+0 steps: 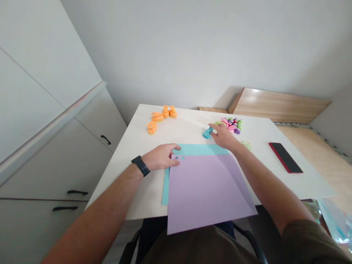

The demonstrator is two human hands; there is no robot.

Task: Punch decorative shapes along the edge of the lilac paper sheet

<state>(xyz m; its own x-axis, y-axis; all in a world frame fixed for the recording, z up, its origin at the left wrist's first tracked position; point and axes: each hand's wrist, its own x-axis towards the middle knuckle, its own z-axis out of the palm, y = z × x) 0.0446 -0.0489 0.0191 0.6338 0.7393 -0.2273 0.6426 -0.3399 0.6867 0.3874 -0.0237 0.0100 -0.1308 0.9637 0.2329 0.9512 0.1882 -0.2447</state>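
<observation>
My left hand (pixel 161 157) grips the upper left corner of a purple sheet of paper (pixel 207 190), thumb on top. Two small punched holes show near that corner, one heart-shaped and one roundish. Under the purple sheet lies a light blue sheet of paper (pixel 200 149), its top and left edges showing. Farther back, my right hand (pixel 223 136) is closed on a blue paper punch (pixel 207 132) at the table surface. The purple sheet's lower edge hangs past the table's front edge.
Several orange paper punches (pixel 157 117) stand at the back left of the white table (pixel 132 190). Beyond my right hand are several green, pink and purple punches (pixel 234 125). A small pale green pile (pixel 246 145) and a black-and-red flat case (pixel 286 157) lie to the right.
</observation>
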